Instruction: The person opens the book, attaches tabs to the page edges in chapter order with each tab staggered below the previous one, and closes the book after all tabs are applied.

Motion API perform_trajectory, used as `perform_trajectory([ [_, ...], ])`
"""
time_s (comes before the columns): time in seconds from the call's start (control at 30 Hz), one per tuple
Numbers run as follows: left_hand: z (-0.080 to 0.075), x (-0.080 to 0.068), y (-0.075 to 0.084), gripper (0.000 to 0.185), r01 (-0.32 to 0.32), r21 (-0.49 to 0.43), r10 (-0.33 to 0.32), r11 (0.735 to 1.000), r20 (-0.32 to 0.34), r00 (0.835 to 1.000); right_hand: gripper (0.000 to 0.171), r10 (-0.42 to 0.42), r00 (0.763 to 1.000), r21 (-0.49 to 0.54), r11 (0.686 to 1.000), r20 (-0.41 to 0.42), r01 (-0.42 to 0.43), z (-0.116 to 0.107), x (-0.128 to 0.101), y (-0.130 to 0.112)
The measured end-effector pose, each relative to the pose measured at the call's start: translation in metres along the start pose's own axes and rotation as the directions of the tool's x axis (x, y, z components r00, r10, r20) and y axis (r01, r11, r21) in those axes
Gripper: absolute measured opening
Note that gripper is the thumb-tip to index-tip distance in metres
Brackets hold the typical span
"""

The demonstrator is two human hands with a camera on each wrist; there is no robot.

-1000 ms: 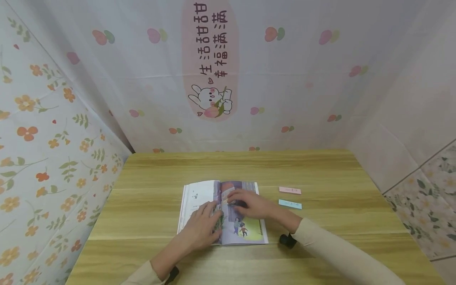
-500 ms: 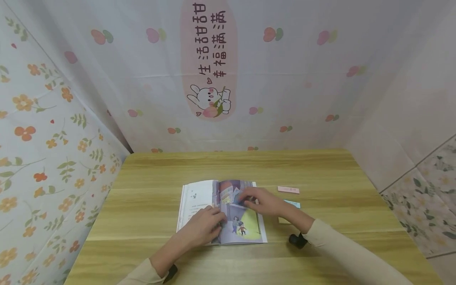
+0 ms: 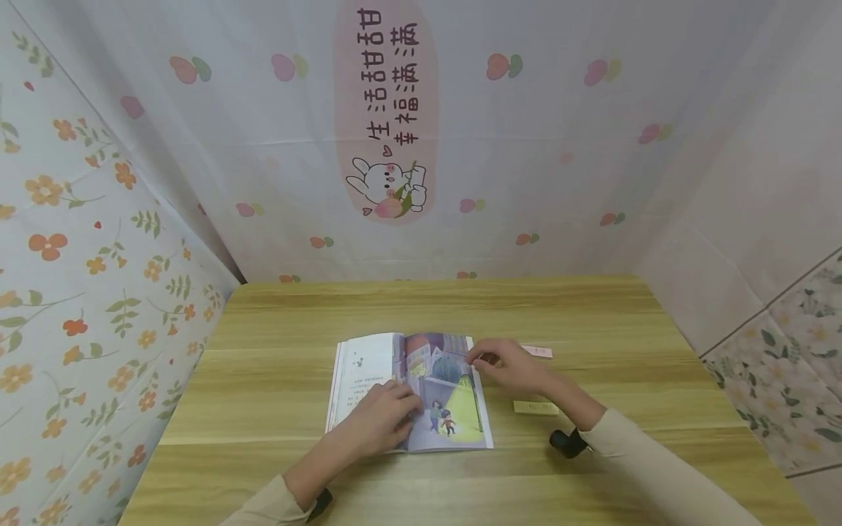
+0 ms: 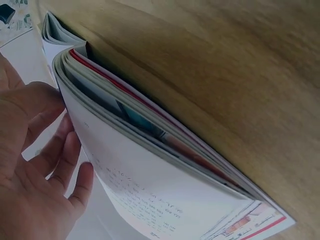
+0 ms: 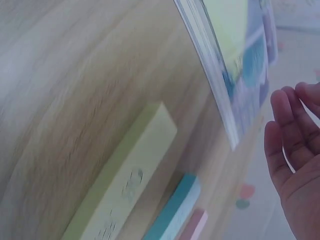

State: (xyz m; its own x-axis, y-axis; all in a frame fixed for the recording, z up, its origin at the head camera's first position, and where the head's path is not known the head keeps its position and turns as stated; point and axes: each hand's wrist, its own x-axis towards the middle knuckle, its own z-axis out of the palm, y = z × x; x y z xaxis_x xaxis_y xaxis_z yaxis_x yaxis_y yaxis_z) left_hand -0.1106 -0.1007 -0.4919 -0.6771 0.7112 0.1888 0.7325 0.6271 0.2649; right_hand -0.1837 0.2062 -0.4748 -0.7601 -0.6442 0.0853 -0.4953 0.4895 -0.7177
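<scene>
left grip (image 3: 381, 418): fingers flat, pressing open book (image 3: 368, 365) mid-frame | right grip (image 3: 509, 365): pinching right page's upper edge | sticky strips (image 3: 536, 407) beside, on worktop (image 3: 276, 394)

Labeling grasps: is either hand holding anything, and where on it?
Left hand presses flat on the open book near its spine. Right hand is at the right page's top corner; whether it pinches it cannot be told.

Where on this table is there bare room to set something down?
Bare table left of the open book, and the strip behind it toward the wall. Crowded right of the book: right hand, pink and yellow sticky pads.
</scene>
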Motion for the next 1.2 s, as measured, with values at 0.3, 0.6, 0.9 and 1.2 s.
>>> perform_trajectory([
  [0.3, 0.005, -0.006, 0.001, 0.052, 0.031, 0.043, -0.033, 0.999, 0.062, 0.998, 0.017, 0.049, 0.995, 0.004, 0.999, -0.086, -0.049, -0.028, -0.021, 0.022],
  [0.6, 0.005, -0.008, 0.005, 0.057, 0.097, 0.055, -0.104, 0.994, 0.156, 0.982, 0.017, 0.136, 0.983, -0.100, 0.984, -0.121, -0.148, -0.060, -0.043, 0.052],
  [0.9, 0.006, -0.007, 0.006, 0.057, 0.127, 0.041, -0.133, 0.991, 0.175, 0.976, 0.022, 0.209, 0.974, -0.180, 0.958, -0.087, -0.222, -0.081, -0.050, 0.080],
  [1.2, 0.007, -0.008, 0.006, 0.058, 0.137, 0.043, -0.142, 0.990, 0.175, 0.974, 0.033, 0.193, 0.981, -0.186, 0.963, -0.020, -0.193, -0.076, -0.048, 0.094],
])
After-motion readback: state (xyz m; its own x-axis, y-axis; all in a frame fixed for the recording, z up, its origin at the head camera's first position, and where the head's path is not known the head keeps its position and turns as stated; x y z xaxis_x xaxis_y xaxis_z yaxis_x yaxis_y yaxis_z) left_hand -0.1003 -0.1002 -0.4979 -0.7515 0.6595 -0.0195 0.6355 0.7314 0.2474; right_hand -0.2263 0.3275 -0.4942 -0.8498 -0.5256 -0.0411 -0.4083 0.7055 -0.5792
